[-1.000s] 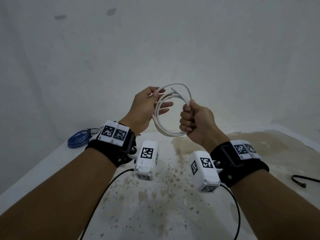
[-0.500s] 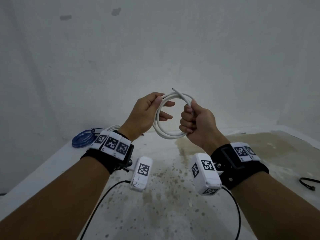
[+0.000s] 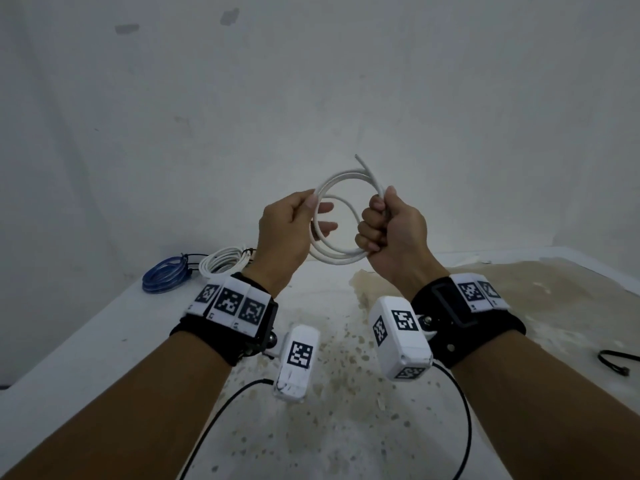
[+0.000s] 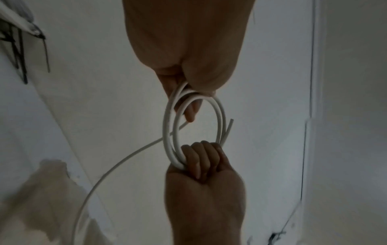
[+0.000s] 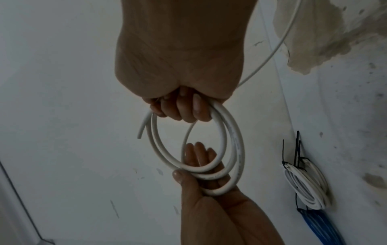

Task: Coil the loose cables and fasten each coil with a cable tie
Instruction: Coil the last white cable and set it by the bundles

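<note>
A white cable [image 3: 337, 260] is wound into a small coil of a few loops and held in the air in front of the wall. My left hand [image 3: 312, 212] pinches the coil's left side, thumb pressed over the loops and fingers stretched behind them. My right hand [image 3: 378, 224] grips the right side in a fist. The cable's cut end [image 3: 363, 165] sticks up above that fist. The right wrist view shows the loops [image 5: 234, 142] fanned apart over the left fingers [image 5: 199, 154]. In the left wrist view, the coil [image 4: 167, 129] spans both hands.
On the stained white table [image 3: 346, 410], at the back left, lie a tied white coil [image 3: 221, 263] and a tied blue coil [image 3: 166, 277]. Black cable ties [image 5: 296, 149] stick out beside them. A black cable [image 3: 616, 358] lies at the right edge. A thin white strand [image 4: 125, 157] trails below the coil.
The left hand shifted from fingers spread through the coil to a thumb pinch on its left side. The loops tightened, and the cut end now points up. The right fist kept its grip.
</note>
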A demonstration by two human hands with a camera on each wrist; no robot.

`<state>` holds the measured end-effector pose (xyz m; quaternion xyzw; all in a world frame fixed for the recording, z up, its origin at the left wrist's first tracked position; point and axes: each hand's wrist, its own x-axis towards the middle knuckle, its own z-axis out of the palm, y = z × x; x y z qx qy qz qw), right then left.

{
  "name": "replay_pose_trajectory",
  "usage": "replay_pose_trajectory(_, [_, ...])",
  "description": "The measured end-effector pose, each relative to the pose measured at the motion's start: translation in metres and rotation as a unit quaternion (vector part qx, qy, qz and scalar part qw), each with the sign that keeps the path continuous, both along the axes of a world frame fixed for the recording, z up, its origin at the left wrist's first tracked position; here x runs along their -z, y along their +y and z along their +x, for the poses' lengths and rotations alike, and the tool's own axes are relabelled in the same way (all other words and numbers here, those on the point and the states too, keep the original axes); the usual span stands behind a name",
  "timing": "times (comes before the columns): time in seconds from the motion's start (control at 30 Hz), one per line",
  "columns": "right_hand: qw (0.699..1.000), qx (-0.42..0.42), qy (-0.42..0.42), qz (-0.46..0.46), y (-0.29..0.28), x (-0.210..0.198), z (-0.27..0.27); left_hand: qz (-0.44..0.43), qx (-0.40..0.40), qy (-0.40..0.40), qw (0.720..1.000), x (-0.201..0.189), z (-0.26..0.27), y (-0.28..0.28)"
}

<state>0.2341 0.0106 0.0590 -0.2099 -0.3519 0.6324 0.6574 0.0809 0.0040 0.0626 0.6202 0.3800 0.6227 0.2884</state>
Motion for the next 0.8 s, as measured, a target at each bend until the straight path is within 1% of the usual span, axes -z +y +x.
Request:
replay_pose_trajectory(0.07, [1.000,-0.014,-0.014,0.003,-0.001,0.000,-0.002,-0.036,0.049,-0.091,0.994,-0.001,0.001,0.001])
replay_pose_trajectory(0.1, [0.999,-0.021,-0.024,0.003,-0.001,0.001,-0.002,-0.057,0.072,-0.111,0.990,-0.002,-0.001,0.002])
replay_pose_trajectory(0.17, [0.999,-0.027,-0.045,0.005,-0.001,0.003,-0.001,-0.090,0.116,-0.120,0.982,-0.007,-0.006,0.004])
replay_pose_trajectory(0.27, [0.997,-0.024,-0.074,0.012,0.000,0.005,-0.001,-0.139,0.186,-0.167,0.958,-0.017,-0.013,0.006])
replay_pose_trajectory(0.33, [0.997,-0.020,-0.078,0.012,0.002,0.007,-0.001,-0.164,0.210,-0.170,0.949,-0.023,-0.016,0.005])
replay_pose_trajectory(0.47, [0.995,-0.007,-0.100,0.010,0.002,0.009,-0.001,-0.190,0.241,-0.097,0.947,-0.027,-0.023,0.001])
replay_pose_trajectory(0.53, [0.992,0.006,-0.126,0.010,0.002,0.011,-0.002,-0.193,0.237,-0.043,0.951,-0.029,-0.026,-0.002])
replay_pose_trajectory(0.6, [0.988,0.016,-0.152,0.016,0.003,0.013,-0.004,-0.188,0.199,0.002,0.962,-0.032,-0.025,-0.004])
replay_pose_trajectory(0.7, [0.981,0.027,-0.191,0.032,0.004,0.013,-0.007,-0.151,0.130,0.063,0.978,-0.037,-0.019,-0.005])
replay_pose_trajectory(0.8, [0.977,0.036,-0.209,0.035,0.003,0.011,-0.007,-0.112,0.102,0.120,0.981,-0.041,-0.017,-0.004])
